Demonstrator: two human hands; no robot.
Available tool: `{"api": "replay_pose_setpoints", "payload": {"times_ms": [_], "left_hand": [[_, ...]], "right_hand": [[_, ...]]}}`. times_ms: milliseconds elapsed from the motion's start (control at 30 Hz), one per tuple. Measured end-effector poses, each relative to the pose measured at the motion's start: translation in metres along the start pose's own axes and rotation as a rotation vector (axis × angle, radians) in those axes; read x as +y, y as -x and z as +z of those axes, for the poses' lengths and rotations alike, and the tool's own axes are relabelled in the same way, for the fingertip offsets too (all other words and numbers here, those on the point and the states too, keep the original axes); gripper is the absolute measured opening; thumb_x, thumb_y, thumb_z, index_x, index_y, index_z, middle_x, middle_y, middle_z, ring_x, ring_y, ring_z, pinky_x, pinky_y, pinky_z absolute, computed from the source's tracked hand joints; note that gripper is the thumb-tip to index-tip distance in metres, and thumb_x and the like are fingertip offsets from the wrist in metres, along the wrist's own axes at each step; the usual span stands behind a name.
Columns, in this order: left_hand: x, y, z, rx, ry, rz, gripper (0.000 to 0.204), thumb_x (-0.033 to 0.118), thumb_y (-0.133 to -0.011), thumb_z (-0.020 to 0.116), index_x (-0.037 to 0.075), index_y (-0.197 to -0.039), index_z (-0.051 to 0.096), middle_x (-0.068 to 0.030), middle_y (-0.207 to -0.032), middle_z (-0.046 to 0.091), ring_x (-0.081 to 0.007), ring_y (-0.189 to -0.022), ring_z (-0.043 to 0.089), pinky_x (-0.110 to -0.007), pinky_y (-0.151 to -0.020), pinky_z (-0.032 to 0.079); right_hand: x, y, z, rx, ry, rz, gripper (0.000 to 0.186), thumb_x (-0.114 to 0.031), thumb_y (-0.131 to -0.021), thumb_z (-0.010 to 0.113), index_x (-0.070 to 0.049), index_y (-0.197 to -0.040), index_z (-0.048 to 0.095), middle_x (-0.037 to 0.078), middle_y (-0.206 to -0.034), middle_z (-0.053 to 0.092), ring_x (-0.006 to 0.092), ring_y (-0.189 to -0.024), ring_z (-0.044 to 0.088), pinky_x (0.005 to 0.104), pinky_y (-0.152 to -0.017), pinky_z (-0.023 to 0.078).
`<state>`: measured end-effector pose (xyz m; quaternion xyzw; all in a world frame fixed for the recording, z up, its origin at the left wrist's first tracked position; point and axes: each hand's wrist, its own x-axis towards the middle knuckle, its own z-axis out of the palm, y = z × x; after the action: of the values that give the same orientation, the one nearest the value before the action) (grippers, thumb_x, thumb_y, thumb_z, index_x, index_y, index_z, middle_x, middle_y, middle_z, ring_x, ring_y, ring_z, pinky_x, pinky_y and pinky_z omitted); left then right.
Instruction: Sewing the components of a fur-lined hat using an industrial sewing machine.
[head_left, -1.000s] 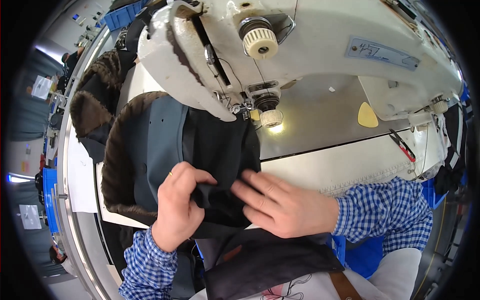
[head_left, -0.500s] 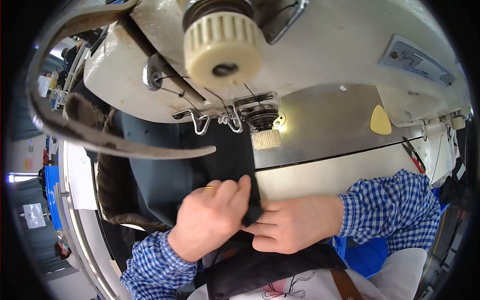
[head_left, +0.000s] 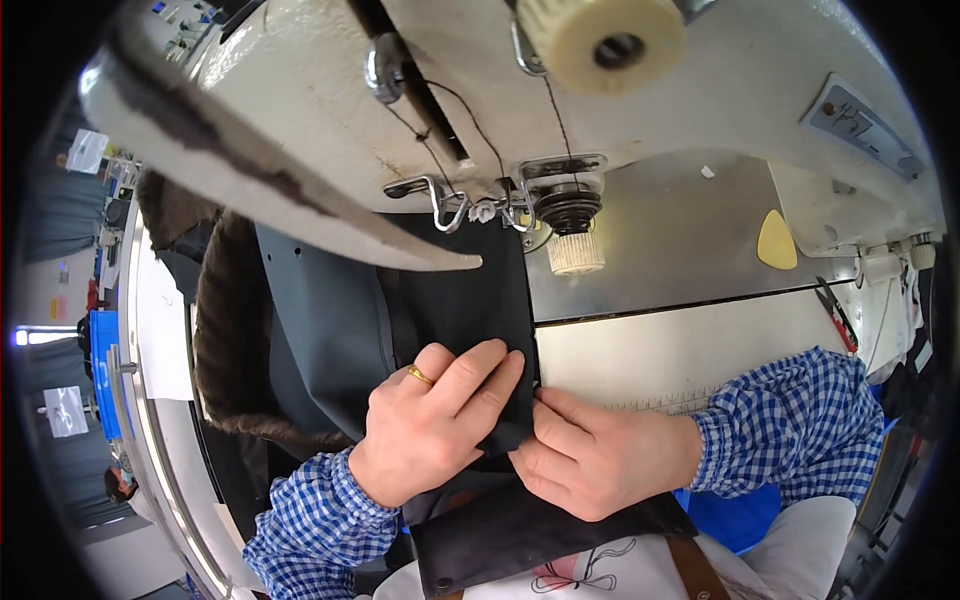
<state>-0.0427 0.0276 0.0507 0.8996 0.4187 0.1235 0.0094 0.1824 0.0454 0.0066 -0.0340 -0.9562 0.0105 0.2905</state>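
Dark fabric (head_left: pixel 450 305) runs from beneath the head of a sewing machine (head_left: pixel 690 95) toward me, with brown fur (head_left: pixel 235 330) along its left side. My left hand (head_left: pixel 430 415), a ring on one finger, presses bent fingers onto the near part of this fabric; its thumb is hidden. Against the fabric's right edge, my right hand (head_left: pixel 600 450) pinches the near corner between thumb and fingers. The two hands are close together. Beyond them, dark thread passes through wire guides to a tension knob (head_left: pixel 576 254). The needle is out of sight.
A curved metal lever (head_left: pixel 300 205) hangs over the fabric on the left. On the metal bed plate (head_left: pixel 660 265) lies a yellow rounded triangular piece (head_left: pixel 776 240). Red-handled snips (head_left: pixel 838 315) lie at the right. A printed ruler scale (head_left: pixel 660 403) shows near my right hand.
The view has shifted, so the machine parts sit farther right and higher. My left fingers have spread out from a tighter curl over the fabric. My right hand still grips the corner.
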Motion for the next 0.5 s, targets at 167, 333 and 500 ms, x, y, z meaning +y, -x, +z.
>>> {"api": "replay_pose_setpoints", "payload": {"times_ms": [167,333,500], "left_hand": [[0.0023,-0.0028,0.0045,0.002,-0.039,0.035,0.057,0.017,-0.059,0.068,0.001,-0.113,0.074,-0.0055,-0.125,0.067,-0.0180,-0.078,0.055,-0.027,-0.058,0.051],[0.0054,-0.0056,0.0047,-0.007,-0.067,0.016,0.054,0.016,-0.061,0.068,0.001,-0.112,0.074,-0.0069,-0.129,0.067,-0.0177,-0.077,0.055,-0.026,-0.057,0.051],[0.0039,-0.0057,0.0054,-0.004,0.000,0.001,0.073,0.011,-0.045,0.074,0.002,-0.117,0.073,-0.0069,-0.133,0.067,-0.0193,-0.075,0.055,-0.029,-0.060,0.052]], "right_hand": [[0.0011,0.0009,-0.0007,-0.001,-0.012,0.002,0.029,-0.024,-0.075,0.064,0.001,-0.087,0.070,0.011,-0.085,0.065,0.0309,-0.091,0.064,0.0435,-0.087,0.058],[0.0058,0.0021,-0.0008,0.013,-0.017,-0.019,0.029,-0.024,-0.073,0.064,0.001,-0.086,0.069,0.010,-0.083,0.065,0.0307,-0.089,0.064,0.0431,-0.087,0.057],[0.0093,0.0025,-0.0044,0.004,-0.032,-0.033,0.031,-0.024,-0.073,0.064,0.001,-0.090,0.070,0.011,-0.088,0.067,0.0290,-0.089,0.064,0.0438,-0.088,0.057]]}}
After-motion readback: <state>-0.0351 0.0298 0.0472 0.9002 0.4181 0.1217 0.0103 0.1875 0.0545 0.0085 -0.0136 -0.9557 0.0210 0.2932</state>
